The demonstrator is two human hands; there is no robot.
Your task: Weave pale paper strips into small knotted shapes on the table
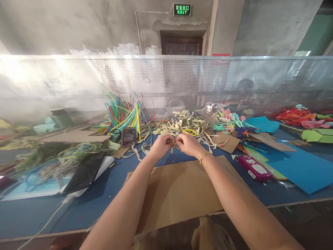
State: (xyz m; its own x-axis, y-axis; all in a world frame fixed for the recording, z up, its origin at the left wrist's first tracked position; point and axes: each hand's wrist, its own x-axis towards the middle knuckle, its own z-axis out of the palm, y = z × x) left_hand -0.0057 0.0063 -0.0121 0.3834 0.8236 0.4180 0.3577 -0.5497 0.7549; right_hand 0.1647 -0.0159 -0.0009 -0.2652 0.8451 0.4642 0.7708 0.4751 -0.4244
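Note:
My left hand (161, 147) and my right hand (191, 144) meet over the far edge of a flat cardboard sheet (182, 191). Both have fingers closed in a pinch on a small greenish-brown strip (171, 141), mostly hidden by the fingers. Just behind them lies a loose heap of pale, curled strips (182, 121). A yellow ring-shaped piece (189, 132) rests at the near side of that heap. Loose pale strips (206, 142) trail across the blue table to the right of my right hand.
Colourful pipe cleaners (122, 113) bunch at the back left. Behind the heap stands a clear bottle with a metal lid (210, 118). A black tablet (84, 173) lies left; a purple case (254, 168) and blue sheets (307, 166) lie right. A perforated metal screen (145, 76) closes the back.

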